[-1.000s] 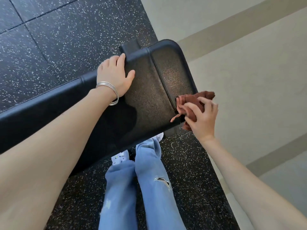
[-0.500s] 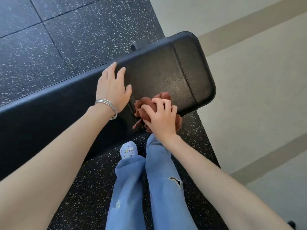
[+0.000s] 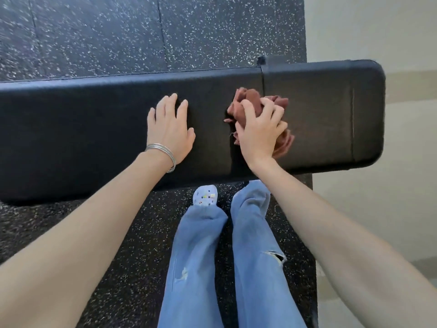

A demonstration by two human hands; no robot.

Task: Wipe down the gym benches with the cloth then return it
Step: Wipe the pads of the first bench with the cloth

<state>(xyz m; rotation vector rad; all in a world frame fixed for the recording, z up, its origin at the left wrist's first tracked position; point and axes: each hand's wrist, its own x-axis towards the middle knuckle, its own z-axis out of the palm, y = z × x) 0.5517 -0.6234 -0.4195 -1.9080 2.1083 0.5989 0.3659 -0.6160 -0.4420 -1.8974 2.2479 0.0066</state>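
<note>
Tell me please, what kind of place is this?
Most likely a gym: a black padded bench stands on speckled rubber floor tiles, and the right hand grips a reddish-brown cloth on it.

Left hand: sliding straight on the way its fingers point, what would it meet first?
The left hand would cross only bare bench to its far edge, it seems; the cloth lies aside, to its right.
</note>
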